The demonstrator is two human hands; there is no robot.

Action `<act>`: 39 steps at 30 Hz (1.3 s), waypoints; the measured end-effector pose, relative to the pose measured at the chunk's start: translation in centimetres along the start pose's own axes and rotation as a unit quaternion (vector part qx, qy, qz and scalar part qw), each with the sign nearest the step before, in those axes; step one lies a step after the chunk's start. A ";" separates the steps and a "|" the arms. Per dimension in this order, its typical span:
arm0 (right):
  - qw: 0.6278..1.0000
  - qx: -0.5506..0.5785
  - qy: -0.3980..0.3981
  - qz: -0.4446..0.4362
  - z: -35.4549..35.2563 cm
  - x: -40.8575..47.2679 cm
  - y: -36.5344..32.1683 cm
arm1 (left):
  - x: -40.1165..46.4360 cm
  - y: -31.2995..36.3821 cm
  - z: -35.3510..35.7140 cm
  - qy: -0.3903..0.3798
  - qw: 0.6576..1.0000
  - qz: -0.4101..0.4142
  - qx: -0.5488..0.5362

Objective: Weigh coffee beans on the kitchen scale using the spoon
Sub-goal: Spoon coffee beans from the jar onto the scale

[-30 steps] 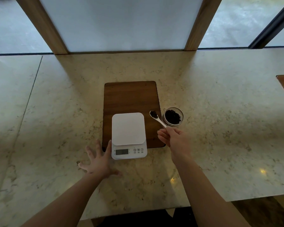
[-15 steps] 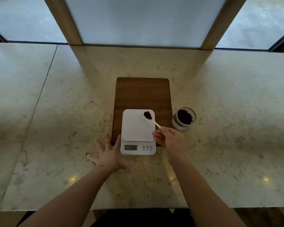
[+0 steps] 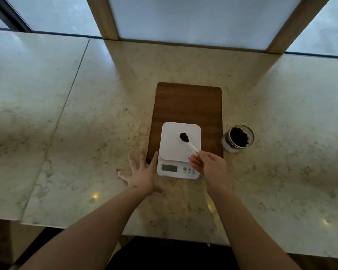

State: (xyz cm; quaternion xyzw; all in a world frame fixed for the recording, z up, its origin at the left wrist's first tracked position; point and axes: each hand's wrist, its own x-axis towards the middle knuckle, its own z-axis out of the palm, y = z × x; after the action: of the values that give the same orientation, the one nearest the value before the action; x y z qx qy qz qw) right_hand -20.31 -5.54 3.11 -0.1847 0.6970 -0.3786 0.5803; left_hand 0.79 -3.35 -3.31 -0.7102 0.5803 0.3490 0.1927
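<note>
Worktop (image 3: 90, 117) of pale veined stone, carrying every item shown. Wooden board (image 3: 187, 104), dark brown, lies at centre. White kitchen scale (image 3: 179, 151) sits on the near end of the board, its display and buttons overhanging the near edge towards the person. Left hand (image 3: 141, 175) lies flat on the worktop with fingers spread, holding nothing, forefinger just beside the scale's left edge. Right hand (image 3: 211, 166) has its grip closed on the handle of a white spoon (image 3: 188, 142). Glass jar (image 3: 239, 138) of coffee beans stands on the worktop, right of the board. Spoon bowl, heaped with beans (image 3: 184, 137), sits over the middle of the scale platform; contact cannot be told.
</note>
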 end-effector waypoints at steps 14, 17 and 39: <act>0.999 -0.023 0.003 -0.023 0.0 0.4 -0.1 | -0.2 0.0 0.0 -0.007 1.000 0.002 0.000; 0.999 -0.023 0.004 -0.029 0.1 0.4 -0.2 | -0.2 0.1 0.1 -0.017 1.000 0.001 0.007; 0.998 -0.045 0.006 -0.051 0.1 1.5 -0.2 | 0.0 1.3 -0.5 -0.062 0.996 -0.047 0.043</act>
State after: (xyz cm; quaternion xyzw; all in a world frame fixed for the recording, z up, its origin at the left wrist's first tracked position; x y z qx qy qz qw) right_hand -20.63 -6.77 2.22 -0.2438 0.7067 -0.3773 0.5466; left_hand -0.33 -4.05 -2.82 -0.7047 0.5479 0.3574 0.2747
